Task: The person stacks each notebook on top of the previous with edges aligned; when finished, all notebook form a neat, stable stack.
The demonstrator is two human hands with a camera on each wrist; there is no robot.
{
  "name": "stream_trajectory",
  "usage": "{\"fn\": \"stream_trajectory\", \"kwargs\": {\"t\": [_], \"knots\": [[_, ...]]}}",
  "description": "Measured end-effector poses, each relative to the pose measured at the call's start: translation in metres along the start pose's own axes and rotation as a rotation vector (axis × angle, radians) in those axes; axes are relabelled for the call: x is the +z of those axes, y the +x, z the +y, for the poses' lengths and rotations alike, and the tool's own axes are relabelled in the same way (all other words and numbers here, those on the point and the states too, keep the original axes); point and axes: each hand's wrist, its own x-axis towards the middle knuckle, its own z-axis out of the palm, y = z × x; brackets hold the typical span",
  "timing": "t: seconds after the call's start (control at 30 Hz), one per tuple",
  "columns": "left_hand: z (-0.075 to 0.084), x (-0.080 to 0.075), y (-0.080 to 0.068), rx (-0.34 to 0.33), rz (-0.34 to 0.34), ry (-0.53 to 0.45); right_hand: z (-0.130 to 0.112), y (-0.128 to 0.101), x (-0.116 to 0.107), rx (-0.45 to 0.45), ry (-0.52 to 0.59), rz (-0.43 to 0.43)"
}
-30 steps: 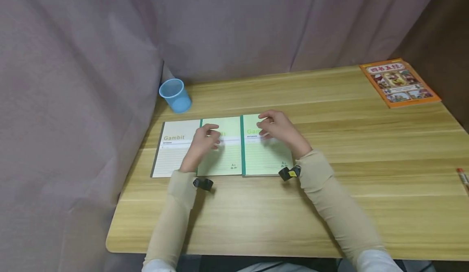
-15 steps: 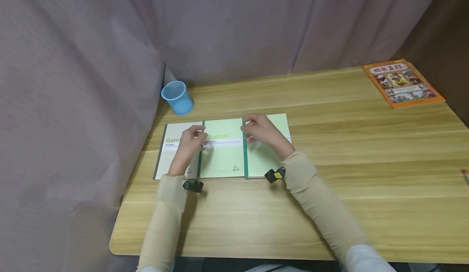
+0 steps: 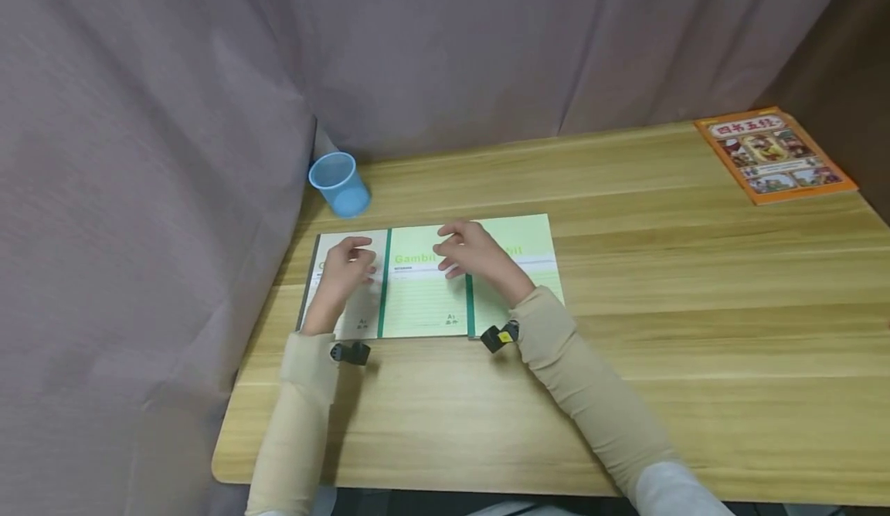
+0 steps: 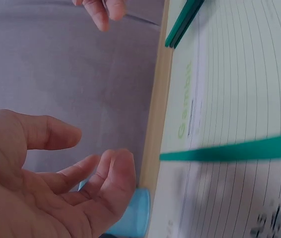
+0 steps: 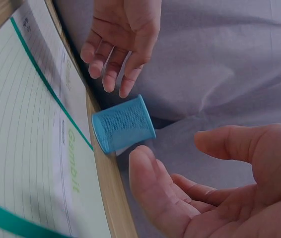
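Note:
Three notebooks lie side by side on the table: a whitish one (image 3: 351,307) with a dark spine at left, a pale green one (image 3: 420,300) with a green spine in the middle, and another green one (image 3: 521,230) at right. Over the whitish notebook hovers my left hand (image 3: 342,275), fingers loosely bent and holding nothing. My right hand (image 3: 480,255) is above the seam between the two green notebooks, thumb and fingers apart with nothing between them. In the right wrist view, both hands appear raised over the covers, palms facing each other.
A blue mesh pen cup (image 3: 341,185) stands behind the notebooks at the back left. An orange comic-style book (image 3: 775,157) lies at the back right corner of the wooden table (image 3: 660,269). Grey curtains (image 3: 445,52) hang along the back and left.
Both hands have moved left over the notebooks, the right from the right-hand green one to the seam, the left from the middle one to the whitish one. The view has shifted slightly.

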Motion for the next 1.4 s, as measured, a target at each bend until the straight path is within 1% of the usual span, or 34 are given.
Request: {"fn": "stream_trajectory", "kwargs": {"t": [0.2,0.43,0.6,0.7,0.83,0.93,1.1,1.23,1.4], "knots": [[-0.009,-0.019,0.003,0.014,0.016,-0.006,-0.003,0.004,0.014,-0.003,0.015,-0.015],[-0.022,-0.038,-0.001,-0.017,0.015,-0.049,-0.002,0.008,0.027,0.020,0.050,-0.038],[-0.026,-0.049,-0.003,-0.021,0.044,-0.050,-0.005,0.011,0.036,0.009,0.043,-0.025],[-0.032,-0.056,-0.006,-0.018,0.074,-0.009,-0.006,0.014,0.044,0.013,0.042,-0.021],[-0.039,-0.064,-0.007,-0.032,0.090,0.079,-0.006,0.018,0.052,0.025,0.037,-0.022],[-0.044,-0.071,-0.007,-0.047,0.081,0.123,-0.005,0.020,0.057,0.030,0.033,-0.022],[-0.051,-0.080,-0.007,-0.057,0.071,0.137,-0.002,0.023,0.064,0.039,0.007,-0.029],[-0.055,-0.083,-0.005,-0.055,0.066,0.136,-0.001,0.027,0.070,0.039,-0.003,-0.034],[-0.061,-0.087,-0.003,-0.070,0.068,0.175,0.002,0.034,0.082,0.037,-0.012,-0.043]]}}
